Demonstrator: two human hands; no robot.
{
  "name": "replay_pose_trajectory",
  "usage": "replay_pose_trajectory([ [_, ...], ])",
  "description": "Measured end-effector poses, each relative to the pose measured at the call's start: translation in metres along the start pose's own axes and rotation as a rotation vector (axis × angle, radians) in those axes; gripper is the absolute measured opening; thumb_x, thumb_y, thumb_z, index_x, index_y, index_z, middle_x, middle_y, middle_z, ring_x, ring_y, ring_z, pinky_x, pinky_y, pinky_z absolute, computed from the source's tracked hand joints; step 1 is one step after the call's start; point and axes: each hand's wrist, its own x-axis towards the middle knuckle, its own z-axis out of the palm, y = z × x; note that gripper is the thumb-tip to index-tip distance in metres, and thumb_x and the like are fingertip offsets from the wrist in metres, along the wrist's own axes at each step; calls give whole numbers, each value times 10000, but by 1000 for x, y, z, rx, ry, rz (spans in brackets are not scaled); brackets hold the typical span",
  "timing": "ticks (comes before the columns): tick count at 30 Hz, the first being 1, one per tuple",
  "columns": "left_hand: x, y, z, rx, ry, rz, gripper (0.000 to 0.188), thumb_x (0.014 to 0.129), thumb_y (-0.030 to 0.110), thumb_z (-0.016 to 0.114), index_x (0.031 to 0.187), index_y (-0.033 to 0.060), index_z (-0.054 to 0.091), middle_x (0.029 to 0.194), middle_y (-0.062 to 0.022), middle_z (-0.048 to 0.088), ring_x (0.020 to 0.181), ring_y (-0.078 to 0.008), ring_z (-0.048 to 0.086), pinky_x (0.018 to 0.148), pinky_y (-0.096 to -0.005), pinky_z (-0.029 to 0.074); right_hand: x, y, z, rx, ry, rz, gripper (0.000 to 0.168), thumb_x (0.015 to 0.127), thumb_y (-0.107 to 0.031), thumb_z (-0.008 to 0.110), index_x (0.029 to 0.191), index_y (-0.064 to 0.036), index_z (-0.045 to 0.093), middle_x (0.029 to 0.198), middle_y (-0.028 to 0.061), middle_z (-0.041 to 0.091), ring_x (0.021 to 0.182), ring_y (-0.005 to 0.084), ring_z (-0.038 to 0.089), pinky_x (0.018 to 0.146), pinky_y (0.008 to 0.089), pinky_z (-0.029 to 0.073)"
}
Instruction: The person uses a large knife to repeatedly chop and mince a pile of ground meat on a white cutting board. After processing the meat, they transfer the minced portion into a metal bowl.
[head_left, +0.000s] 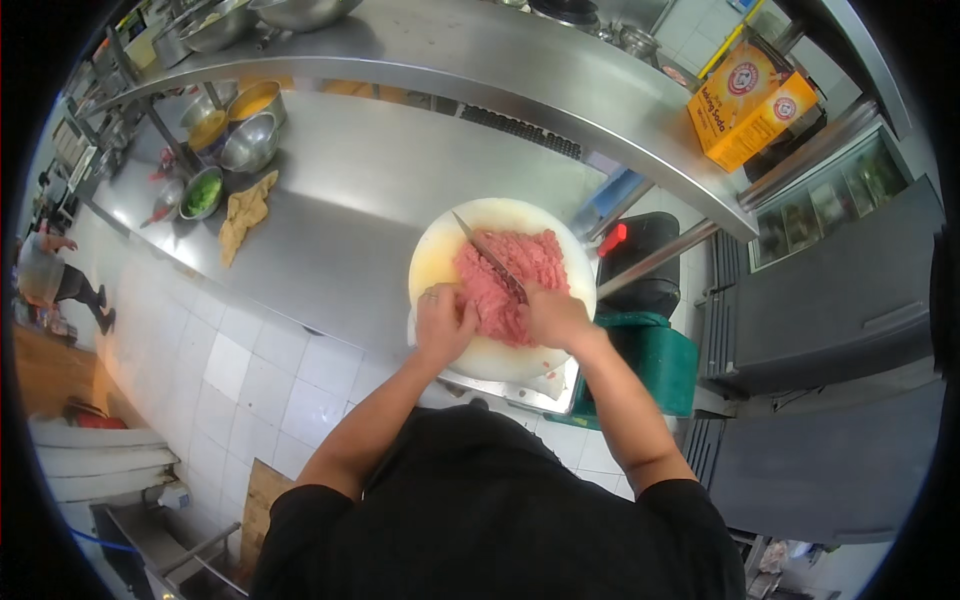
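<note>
A heap of pink minced meat (491, 300) lies on a round, pale cutting board (431, 255) at the corner of a steel worktable. My right hand (555, 315) is closed around the handle of a kitchen knife (491, 259), whose blade lies slantwise across the meat, tip towards the far left. At the heap's near left edge, my left hand (446, 322) rests with bent fingers touching the meat; whether it grips any cannot be told. A few small bits of meat lie near the board's lower right rim.
On the steel worktable (337, 172), a tan cloth (246, 214) lies beside metal bowls, one with chopped greens (202, 195). A steel shelf (480, 45) overhangs the far side, bearing a baking soda box (750, 105). Green bin (660, 360) stands at right. Another person (60, 270) is far left.
</note>
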Motion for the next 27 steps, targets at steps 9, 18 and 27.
replay_pose_trajectory([
  [9,2,-4,6,-15,56,15,231,872,160,746,1047,70,626,954,-135,652,945,-365,610,859,-490,458,-2,-10,12,-33,41,-6,351,1048,-313,578,1238,-19,605,1059,291,746,1004,452,737,892,602,550],
  [18,3,-2,2,-5,58,49,254,852,113,744,1051,31,609,989,-163,650,923,-373,621,860,-479,463,-1,-23,-7,141,201,123,396,1062,-346,547,1295,-30,594,1087,265,749,1065,454,716,932,565,542],
  [27,1,-9,4,-27,66,39,246,830,138,739,1028,72,609,961,-131,632,926,-351,598,841,-477,450,0,-29,-35,85,156,33,429,1056,-342,528,1348,-43,627,1125,282,737,1056,464,709,937,551,543],
])
